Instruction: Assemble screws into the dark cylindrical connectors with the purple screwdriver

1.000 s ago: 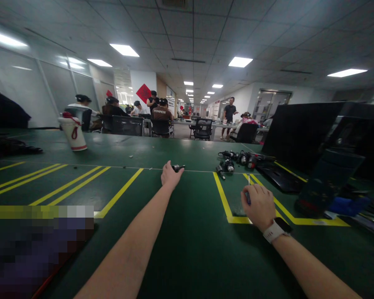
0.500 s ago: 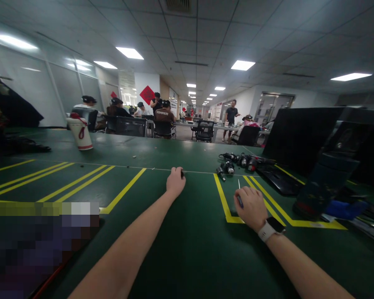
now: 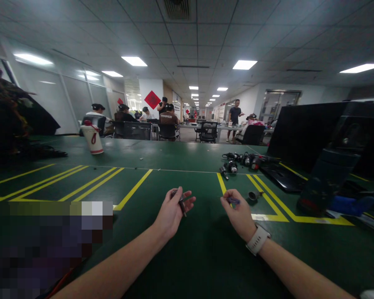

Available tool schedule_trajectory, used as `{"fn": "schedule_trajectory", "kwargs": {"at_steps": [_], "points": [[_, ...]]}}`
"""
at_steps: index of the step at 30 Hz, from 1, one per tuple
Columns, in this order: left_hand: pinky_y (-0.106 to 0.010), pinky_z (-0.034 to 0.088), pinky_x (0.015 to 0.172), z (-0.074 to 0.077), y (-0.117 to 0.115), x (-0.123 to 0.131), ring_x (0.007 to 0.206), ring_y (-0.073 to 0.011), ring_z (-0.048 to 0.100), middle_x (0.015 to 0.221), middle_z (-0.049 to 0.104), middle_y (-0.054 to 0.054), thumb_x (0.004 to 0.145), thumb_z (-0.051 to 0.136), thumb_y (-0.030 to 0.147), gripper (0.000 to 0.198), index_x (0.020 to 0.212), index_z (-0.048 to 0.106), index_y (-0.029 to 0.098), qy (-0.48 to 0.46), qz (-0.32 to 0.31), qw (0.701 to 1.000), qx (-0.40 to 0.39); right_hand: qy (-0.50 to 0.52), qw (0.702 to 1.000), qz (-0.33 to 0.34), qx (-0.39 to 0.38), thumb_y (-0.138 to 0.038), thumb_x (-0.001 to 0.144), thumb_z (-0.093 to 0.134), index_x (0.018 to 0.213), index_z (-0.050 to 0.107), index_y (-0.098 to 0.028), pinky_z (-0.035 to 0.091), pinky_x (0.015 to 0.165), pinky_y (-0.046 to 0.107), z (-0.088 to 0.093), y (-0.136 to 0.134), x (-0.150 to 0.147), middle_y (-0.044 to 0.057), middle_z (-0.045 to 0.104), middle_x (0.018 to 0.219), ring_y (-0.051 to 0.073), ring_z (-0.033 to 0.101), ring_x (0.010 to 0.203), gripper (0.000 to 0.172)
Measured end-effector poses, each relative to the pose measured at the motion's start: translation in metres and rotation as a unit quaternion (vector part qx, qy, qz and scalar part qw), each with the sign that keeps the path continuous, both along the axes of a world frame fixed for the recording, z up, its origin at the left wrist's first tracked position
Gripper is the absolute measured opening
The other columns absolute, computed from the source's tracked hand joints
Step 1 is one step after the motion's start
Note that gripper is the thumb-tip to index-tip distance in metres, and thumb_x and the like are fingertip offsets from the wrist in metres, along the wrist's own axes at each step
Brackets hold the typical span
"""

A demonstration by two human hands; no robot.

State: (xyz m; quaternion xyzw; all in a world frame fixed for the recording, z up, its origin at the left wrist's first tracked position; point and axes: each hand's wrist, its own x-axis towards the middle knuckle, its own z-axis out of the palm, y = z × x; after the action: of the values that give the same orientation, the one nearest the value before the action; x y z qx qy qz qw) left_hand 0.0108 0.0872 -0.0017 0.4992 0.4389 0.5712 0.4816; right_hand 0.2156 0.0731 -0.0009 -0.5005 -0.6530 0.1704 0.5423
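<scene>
My left hand (image 3: 171,211) is raised over the green table (image 3: 190,265), palm turned inward. Its thumb and fingers close on a small dark cylindrical part (image 3: 182,204) with a thin tip pointing down; the outer fingers are spread. Facing it, my right hand (image 3: 238,211) pinches a small screwdriver (image 3: 233,200) with a blue-purple handle. Most of the handle is covered by the fingers, and its thin shaft barely shows toward the left. A dark cup-shaped part (image 3: 254,196) lies on the table just right of that hand, apart from it.
Several black and metal tool parts (image 3: 232,166) lie farther back. On the right are a dark monitor (image 3: 299,141), a tall dark bottle (image 3: 327,178) and a blue object (image 3: 352,205). A white cup (image 3: 93,139) stands back left. Yellow tape (image 3: 134,189) marks the table; people sit beyond.
My left hand has come nearer and rolled palm inward, showing the dark part. My right hand has moved left and turned with the screwdriver, leaving the cup-shaped part in view.
</scene>
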Motion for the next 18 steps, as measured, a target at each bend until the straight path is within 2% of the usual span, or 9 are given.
{"fn": "schedule_trajectory", "kwargs": {"at_steps": [3, 5, 7, 9, 12, 18], "points": [[-0.027, 0.049, 0.063, 0.003, -0.001, -0.001, 0.067, -0.0122, 0.060, 0.079, 0.060, 0.003, 0.081, 0.057, 0.034, 0.018, 0.095, 0.049, 0.025, 0.019, -0.018, 0.999, 0.027, 0.133, 0.987, 0.071, -0.046, -0.033, 0.079, 0.056, 0.075, 0.048, -0.021, 0.041, 0.059, 0.029, 0.003, -0.012, -0.017, -0.002, 0.048, 0.065, 0.016, 0.048, 0.061, 0.015], [-0.024, 0.045, 0.062, 0.004, -0.002, 0.000, 0.065, -0.0110, 0.054, 0.071, 0.055, 0.006, 0.070, 0.070, 0.027, 0.022, 0.084, 0.055, 0.022, 0.048, -0.034, 0.997, 0.047, 0.208, 0.965, 0.132, -0.085, -0.038, 0.081, 0.053, 0.072, 0.048, -0.020, 0.044, 0.060, 0.030, 0.005, -0.017, -0.023, -0.002, 0.049, 0.062, 0.016, 0.050, 0.059, 0.020], [-0.023, 0.042, 0.059, 0.006, -0.003, 0.000, 0.062, -0.0109, 0.051, 0.064, 0.052, 0.006, 0.063, 0.075, 0.025, 0.022, 0.071, 0.055, 0.019, 0.077, -0.052, 0.994, 0.063, 0.268, 0.938, 0.185, -0.119, -0.041, 0.082, 0.051, 0.068, 0.049, -0.020, 0.046, 0.062, 0.032, 0.006, -0.018, -0.025, -0.002, 0.050, 0.059, 0.016, 0.051, 0.057, 0.026], [-0.022, 0.040, 0.055, 0.006, -0.004, 0.000, 0.058, -0.0107, 0.048, 0.060, 0.049, 0.007, 0.063, 0.075, 0.027, 0.023, 0.065, 0.053, 0.018, 0.100, -0.065, 0.990, 0.073, 0.315, 0.913, 0.217, -0.142, -0.042, 0.082, 0.051, 0.065, 0.052, -0.019, 0.046, 0.063, 0.033, 0.007, -0.018, -0.024, -0.001, 0.050, 0.058, 0.015, 0.051, 0.056, 0.029], [-0.022, 0.039, 0.055, 0.006, -0.002, -0.003, 0.060, -0.0110, 0.047, 0.064, 0.048, 0.006, 0.068, 0.070, 0.028, 0.020, 0.068, 0.053, 0.018, 0.124, -0.065, 0.986, 0.086, 0.369, 0.888, 0.231, -0.151, -0.039, 0.081, 0.054, 0.068, 0.057, -0.019, 0.045, 0.064, 0.031, 0.007, -0.016, -0.021, -0.002, 0.051, 0.059, 0.014, 0.050, 0.056, 0.024], [-0.022, 0.038, 0.052, 0.001, 0.001, -0.006, 0.056, -0.0109, 0.046, 0.062, 0.048, 0.006, 0.069, 0.067, 0.025, 0.017, 0.067, 0.051, 0.019, 0.180, -0.065, 0.975, 0.112, 0.386, 0.872, 0.257, -0.155, -0.030, 0.077, 0.060, 0.078, 0.061, -0.020, 0.044, 0.066, 0.032, 0.007, -0.023, -0.024, 0.000, 0.058, 0.067, 0.017, 0.055, 0.065, 0.011]]}}
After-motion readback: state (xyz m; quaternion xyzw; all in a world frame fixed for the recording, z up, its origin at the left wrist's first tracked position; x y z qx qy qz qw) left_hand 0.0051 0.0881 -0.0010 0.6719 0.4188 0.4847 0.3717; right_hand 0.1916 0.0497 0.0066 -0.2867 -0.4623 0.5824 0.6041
